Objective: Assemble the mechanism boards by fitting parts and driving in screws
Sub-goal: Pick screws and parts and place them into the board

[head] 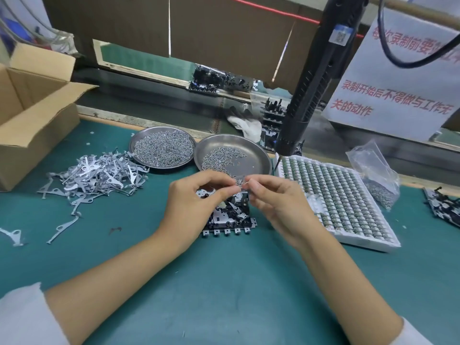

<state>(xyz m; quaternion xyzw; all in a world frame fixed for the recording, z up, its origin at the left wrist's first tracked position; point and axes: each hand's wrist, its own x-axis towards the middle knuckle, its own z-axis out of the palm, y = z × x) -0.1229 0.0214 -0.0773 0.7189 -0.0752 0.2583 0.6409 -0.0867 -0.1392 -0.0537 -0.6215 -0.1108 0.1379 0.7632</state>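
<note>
While both my forearms reach forward over the green mat (224, 282), my hands meet just above one mechanism board (230, 217), which lies flat on the mat directly under them. My left hand (196, 202) has thumb and forefinger curled together, pinching small screws (238, 181); how many I cannot tell. My right hand (276, 202) is pinched too, its fingertips touching the same cluster, on something too small to name.

I judge that I am sorting out a single screw before seating it in the board. The next move calls for setting that screw upright in its hole, then bringing down the one electric screwdriver (313, 88), which hangs above and to the right, its tip pointing at the tray.

To my left lies one loose heap of flat metal levers (99, 175), too many to count, with three strays nearer me. To my right sits one white tray (336, 195) of small parts in rows, and beyond it one clear bag (375, 175) of more screws. A second board (445, 207) shows at the right edge.

Just past my hands stand two round steel dishes (161, 148), both holding screws, the left one fuller. Farther off is one open cardboard box (32, 105), one white glove (246, 125) and one notice sheet (398, 75) with red writing.
</note>
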